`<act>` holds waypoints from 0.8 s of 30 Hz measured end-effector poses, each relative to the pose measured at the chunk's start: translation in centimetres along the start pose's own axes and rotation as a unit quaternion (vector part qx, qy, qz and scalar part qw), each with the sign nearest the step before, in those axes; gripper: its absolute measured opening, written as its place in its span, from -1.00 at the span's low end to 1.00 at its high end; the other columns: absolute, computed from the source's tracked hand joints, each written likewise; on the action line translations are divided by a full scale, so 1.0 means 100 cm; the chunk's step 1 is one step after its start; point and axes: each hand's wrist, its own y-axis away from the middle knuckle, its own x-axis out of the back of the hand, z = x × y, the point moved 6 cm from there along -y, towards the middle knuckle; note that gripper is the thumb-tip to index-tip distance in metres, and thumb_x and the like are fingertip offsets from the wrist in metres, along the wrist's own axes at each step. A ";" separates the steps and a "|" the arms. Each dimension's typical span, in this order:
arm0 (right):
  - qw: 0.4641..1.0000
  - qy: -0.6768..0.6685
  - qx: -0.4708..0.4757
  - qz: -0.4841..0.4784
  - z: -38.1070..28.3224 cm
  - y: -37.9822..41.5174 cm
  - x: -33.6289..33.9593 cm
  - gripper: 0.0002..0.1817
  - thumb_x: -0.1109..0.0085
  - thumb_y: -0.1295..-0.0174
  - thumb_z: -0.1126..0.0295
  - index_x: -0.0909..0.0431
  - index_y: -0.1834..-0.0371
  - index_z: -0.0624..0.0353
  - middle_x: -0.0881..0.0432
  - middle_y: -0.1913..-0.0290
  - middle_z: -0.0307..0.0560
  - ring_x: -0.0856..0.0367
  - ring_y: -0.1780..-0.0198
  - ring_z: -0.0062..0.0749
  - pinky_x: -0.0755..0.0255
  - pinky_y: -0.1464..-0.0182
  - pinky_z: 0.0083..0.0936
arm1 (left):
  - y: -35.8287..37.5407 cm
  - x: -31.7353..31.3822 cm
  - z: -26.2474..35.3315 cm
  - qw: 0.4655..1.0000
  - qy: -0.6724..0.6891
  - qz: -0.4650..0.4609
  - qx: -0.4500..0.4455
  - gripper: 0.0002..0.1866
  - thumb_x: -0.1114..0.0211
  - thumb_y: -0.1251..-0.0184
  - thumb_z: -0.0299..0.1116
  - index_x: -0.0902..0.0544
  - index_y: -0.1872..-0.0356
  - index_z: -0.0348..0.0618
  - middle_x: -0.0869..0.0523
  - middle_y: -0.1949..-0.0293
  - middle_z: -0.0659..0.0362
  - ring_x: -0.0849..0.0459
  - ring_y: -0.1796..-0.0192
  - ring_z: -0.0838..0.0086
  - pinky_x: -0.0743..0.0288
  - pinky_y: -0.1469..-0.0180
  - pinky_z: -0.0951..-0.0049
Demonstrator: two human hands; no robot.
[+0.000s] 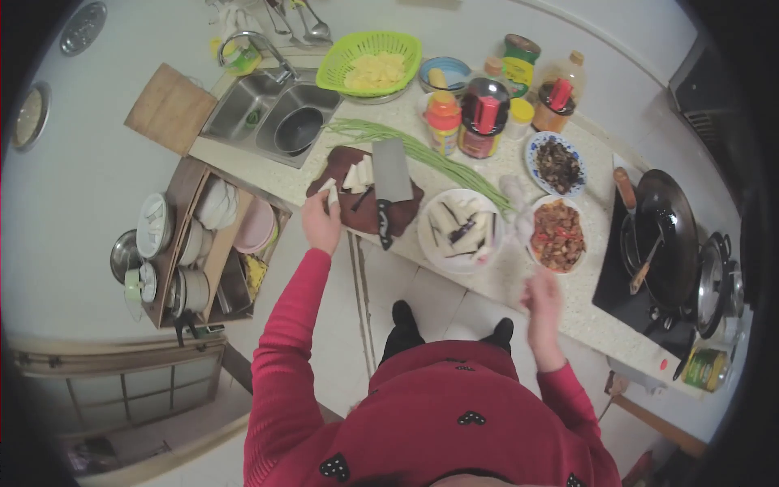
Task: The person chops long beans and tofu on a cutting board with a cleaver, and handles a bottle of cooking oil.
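The long pale surface (583, 312) carries a brown cutting board (349, 215), with a white bowl (442, 261) just beside it, on the person's right. Dark-edged, eggplant-like strips (462, 231) lie heaped in the bowl. A cleaver (393, 170) rests across the board, its dark handle towards the person, in neither hand. The left hand (322, 223) is at the board's left end, its fingers nearly closed around a pale piece (329, 188), beside more cut pieces (358, 174). The right hand (542, 304) is blurred near the plate of meat (558, 235); how far its fingers are open, or whether they hold anything, I cannot tell.

The step in hand looks like gathering cut pieces rather than slicing. The next move seems to call for a gentle, secure grasp on them, and fingertips clear of the blade.
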 end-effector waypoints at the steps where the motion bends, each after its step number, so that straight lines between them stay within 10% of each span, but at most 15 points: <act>1: 0.996 0.054 0.019 -0.071 0.009 0.011 -0.043 -0.77 -0.14 -0.15 0.34 -0.47 0.12 0.04 -0.55 0.41 -0.27 -0.40 0.57 -0.70 -0.25 0.55 -0.77 | -0.007 0.007 -0.018 0.997 -0.070 -0.019 -0.019 -0.65 -0.22 -0.17 -0.33 -0.53 0.02 -0.21 -0.58 0.13 0.04 -0.50 0.06 0.24 -0.32 -0.06 0.32; 5: 0.907 0.267 0.199 -0.259 0.037 0.039 -0.195 -0.77 -0.11 -0.20 0.37 -0.43 0.08 0.10 -0.52 0.40 -0.26 -0.43 0.42 -0.56 -0.31 0.39 -0.61 | -0.034 -0.005 -0.059 0.964 -0.214 -0.150 -0.052 -0.25 -0.35 -0.09 -0.06 -0.30 -0.24 -0.24 -0.45 -0.13 -0.07 -0.39 -0.15 0.11 -0.27 -0.20 0.21; 14: 0.706 0.621 0.239 -0.244 0.116 0.001 -0.335 -0.30 -0.32 -0.02 0.18 -0.13 -0.14 0.20 -0.46 0.14 0.21 -0.54 0.17 0.15 -0.45 0.27 -0.09 | -0.064 -0.025 -0.081 0.931 -0.085 -0.320 0.154 -0.42 -0.34 -0.01 -0.22 -0.37 -0.06 -0.23 -0.43 -0.02 -0.04 -0.52 0.02 0.16 -0.41 -0.03 0.24; 20: 0.787 0.540 0.154 -0.253 0.110 -0.003 -0.329 -0.27 -0.05 0.09 0.49 -0.05 -0.25 0.25 -0.40 0.12 0.31 -0.45 0.16 0.26 -0.37 0.17 -0.04 | -0.077 -0.026 -0.079 0.919 -0.072 -0.328 0.207 -0.52 -0.24 0.08 -0.21 -0.36 0.13 -0.24 -0.41 0.22 0.11 -0.44 0.22 0.31 -0.36 0.21 0.30; 24: 0.886 0.366 0.092 -0.269 0.088 0.004 -0.297 -0.43 0.05 -0.07 0.41 -0.16 -0.22 0.20 -0.42 0.07 0.11 -0.43 0.12 -0.03 -0.26 0.05 -0.26 | -0.087 -0.030 -0.075 0.906 0.043 -0.311 0.285 -0.65 -0.10 -0.10 -0.31 -0.40 0.07 -0.20 -0.43 0.15 0.11 -0.49 0.29 0.37 -0.54 0.37 0.42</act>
